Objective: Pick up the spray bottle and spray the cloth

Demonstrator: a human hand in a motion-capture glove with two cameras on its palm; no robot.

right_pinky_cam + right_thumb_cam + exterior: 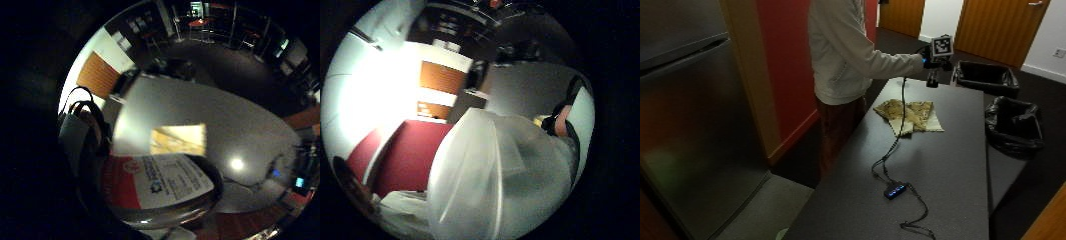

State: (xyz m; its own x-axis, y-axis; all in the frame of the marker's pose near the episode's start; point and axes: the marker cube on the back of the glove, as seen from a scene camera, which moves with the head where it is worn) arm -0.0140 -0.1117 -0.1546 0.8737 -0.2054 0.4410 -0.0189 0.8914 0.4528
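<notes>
— Spray bottle (pixel 160 192), that was what the person had, held up off the table (pixel 953 155) in the gloved right hand (pixel 933 62), out past the far end of the cloth (pixel 909 116). From where I stood it was mostly hidden by the hand; only a dark bit (pixel 932 80) poked out below the glove.

— Could you see the grip?

— Fingers were curled round it, yes. Close up, the bottle looked rounded and glossy, with a paper label, red on one side and white with small print on the other. Its upper part (pixel 495 180) was pale, cloudy plastic, smooth with a raised seam.

— And the cloth?

— Lying flat on the table, crumpled at the edges, yellowish with a mottled pattern, partly folded over itself. A black cable (pixel 896 135) ran across it and down to a small box with blue lights (pixel 895 190).

— What about the room?

— On the left, a tall steel refrigerator (pixel 686 125), brushed and dull. Then a red wall (pixel 786 65), the person in a pale top, the long dark matte tabletop, and on the right two bins lined with black bags (pixel 1013 125). Wooden doors (pixel 999 25) stood behind.
</notes>
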